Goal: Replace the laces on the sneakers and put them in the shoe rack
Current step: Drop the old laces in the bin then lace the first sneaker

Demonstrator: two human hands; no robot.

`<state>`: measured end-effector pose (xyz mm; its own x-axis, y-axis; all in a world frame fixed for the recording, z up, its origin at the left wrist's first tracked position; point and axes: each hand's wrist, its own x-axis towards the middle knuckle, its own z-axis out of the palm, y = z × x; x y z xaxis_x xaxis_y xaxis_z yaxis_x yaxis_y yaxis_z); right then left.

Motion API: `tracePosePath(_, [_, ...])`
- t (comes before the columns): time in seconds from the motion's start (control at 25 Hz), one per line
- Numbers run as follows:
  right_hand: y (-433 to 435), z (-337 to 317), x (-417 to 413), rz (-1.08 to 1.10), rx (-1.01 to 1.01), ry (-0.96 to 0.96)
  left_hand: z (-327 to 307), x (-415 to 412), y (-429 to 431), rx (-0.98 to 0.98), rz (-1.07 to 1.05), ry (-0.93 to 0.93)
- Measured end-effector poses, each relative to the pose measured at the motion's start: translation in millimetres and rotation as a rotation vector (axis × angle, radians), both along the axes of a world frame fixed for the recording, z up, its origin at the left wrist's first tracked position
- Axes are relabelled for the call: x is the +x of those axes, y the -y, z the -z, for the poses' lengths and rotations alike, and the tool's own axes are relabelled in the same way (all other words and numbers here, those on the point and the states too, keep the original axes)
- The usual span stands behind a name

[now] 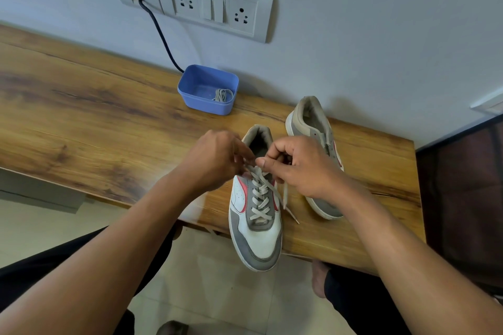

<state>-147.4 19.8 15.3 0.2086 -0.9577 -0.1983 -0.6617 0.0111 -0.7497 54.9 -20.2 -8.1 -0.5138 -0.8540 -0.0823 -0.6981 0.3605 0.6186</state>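
A white, grey and red sneaker lies on the wooden table, its toe hanging over the front edge. A grey lace runs crisscross through its eyelets. My left hand pinches the lace at the top eyelets. My right hand grips the other lace end there, and a loose end hangs down to the table. The second sneaker lies behind my right hand, partly hidden.
A blue plastic tub stands by the wall with a coiled grey lace inside. A dark cable runs from the wall socket plate down behind the tub. A dark panel stands right of the table.
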Motion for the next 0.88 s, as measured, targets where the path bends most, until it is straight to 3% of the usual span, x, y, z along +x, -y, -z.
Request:
tracePosePath(0.28, [-13,-35,-23,0.039,-0.019,0.072,-9,0,6,0.040,0.012,0.090])
tracePosePath(0.4, [-32,-39,-33,0.002,0.005,-0.018,-25,-11,0,-0.054,-0.002,0.019])
tracePosePath(0.52, [-58,-29,-33,-0.118,0.057,-0.106,-35,-27,-9,-0.076,0.115,0.002])
tracePosePath(0.76, [-70,-6,-30,-0.237,-0.004,-0.364,-28,-52,-19,-0.174,0.329,0.327])
tracePosePath(0.88, [-55,-2,-37,-0.251,-0.009,-0.382,-21,-62,-20,-0.237,0.351,0.451])
